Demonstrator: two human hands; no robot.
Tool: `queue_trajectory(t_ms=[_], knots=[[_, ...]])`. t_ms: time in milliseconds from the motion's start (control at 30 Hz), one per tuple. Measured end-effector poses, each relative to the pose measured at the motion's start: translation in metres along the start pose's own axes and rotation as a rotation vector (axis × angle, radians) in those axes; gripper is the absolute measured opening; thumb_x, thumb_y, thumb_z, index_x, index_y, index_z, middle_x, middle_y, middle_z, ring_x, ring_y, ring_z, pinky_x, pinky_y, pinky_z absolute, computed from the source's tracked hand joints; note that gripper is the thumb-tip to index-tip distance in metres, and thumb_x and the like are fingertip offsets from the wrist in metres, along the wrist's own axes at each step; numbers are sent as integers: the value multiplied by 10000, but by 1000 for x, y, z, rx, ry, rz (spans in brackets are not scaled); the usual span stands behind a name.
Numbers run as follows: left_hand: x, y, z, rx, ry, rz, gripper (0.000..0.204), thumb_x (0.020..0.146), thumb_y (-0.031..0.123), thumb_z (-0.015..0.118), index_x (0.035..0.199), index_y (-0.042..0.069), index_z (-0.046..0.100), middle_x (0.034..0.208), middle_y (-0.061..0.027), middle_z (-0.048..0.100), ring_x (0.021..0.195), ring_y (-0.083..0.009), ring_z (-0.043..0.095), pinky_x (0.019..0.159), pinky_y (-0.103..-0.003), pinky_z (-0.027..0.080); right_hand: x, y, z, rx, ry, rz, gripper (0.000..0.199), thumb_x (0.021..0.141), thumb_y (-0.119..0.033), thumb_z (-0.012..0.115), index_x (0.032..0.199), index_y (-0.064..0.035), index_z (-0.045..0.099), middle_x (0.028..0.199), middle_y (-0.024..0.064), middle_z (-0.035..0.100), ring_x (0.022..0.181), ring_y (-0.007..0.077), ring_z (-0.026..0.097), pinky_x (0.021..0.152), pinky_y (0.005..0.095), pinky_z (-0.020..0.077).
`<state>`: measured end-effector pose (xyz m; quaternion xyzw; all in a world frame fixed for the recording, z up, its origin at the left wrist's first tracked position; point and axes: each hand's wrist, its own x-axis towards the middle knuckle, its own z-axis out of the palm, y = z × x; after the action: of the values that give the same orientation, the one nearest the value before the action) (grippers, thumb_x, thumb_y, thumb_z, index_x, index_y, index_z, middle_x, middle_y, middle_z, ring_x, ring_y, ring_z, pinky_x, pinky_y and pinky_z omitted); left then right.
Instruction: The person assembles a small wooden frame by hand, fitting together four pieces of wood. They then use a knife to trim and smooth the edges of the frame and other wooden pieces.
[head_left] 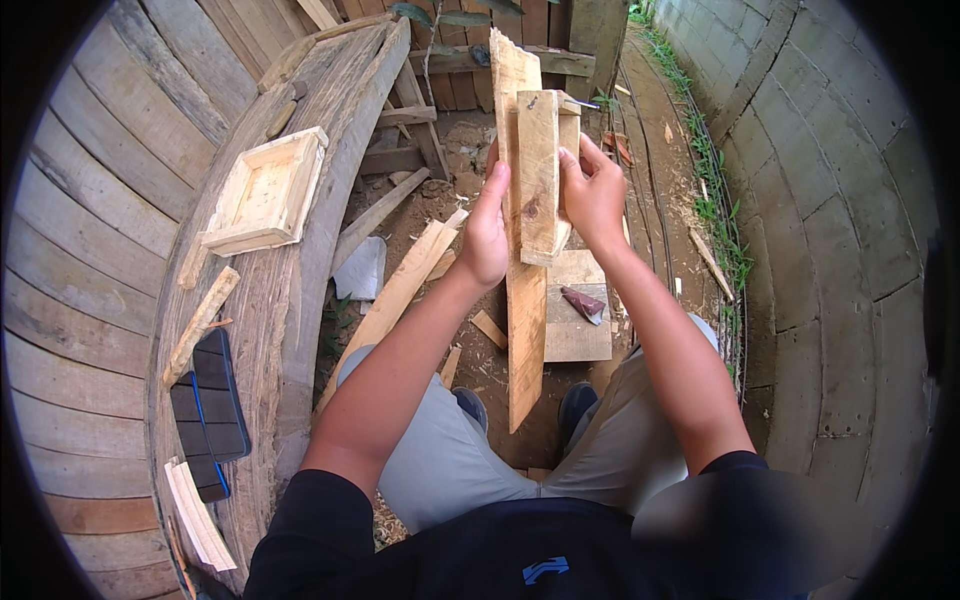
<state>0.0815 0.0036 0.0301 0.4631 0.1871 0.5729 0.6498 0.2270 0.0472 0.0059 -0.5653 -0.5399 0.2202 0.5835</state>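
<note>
A long, rough-edged wooden board (pixel 527 340) stands up in front of me. Against its upper part rests a small wooden frame (pixel 538 180), with a dark knot and a nail-like mark on its near piece. My left hand (pixel 484 232) grips the board and frame from the left, thumb up along the board's edge, other fingers hidden behind. On the other side my right hand (pixel 594 195) holds the frame with bent fingers and thumb. A thin bluish-white tip (pixel 585 104) sticks out beside the frame's top; its kind is unclear.
On the wooden bench (pixel 290 250) at left lie a shallow wooden box (pixel 262 195), dark blue-edged phone-like devices (pixel 215 400) and wood strips (pixel 200 515). A folded reddish-brown sheet (pixel 584 304) lies on a wood block (pixel 580 345) below. Offcuts litter the dirt; a block wall (pixel 830 250) stands right.
</note>
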Motion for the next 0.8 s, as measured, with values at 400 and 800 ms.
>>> queue_trajectory(t_ms=[400, 800], knots=[[0, 0, -1, -1, -13, -24, 631, 1106, 434, 213, 1485, -14, 442, 1449, -156, 558, 1293, -217, 562, 1068, -383, 457, -1, -4, -2, -12, -8, 13, 310, 965, -179, 668, 1254, -75, 708, 913, 152, 779, 780, 170, 749, 690, 334, 548], [-2, -3, 0, 3, -10, -34, 627, 1109, 439, 216, 1476, -11, 452, 1428, -140, 574, 1275, -202, 566, 1064, -365, 450, -1, 2, 1, -2, 28, -4, 348, 957, -179, 683, 1261, -8, 692, 924, 169, 779, 781, 189, 757, 693, 335, 554]])
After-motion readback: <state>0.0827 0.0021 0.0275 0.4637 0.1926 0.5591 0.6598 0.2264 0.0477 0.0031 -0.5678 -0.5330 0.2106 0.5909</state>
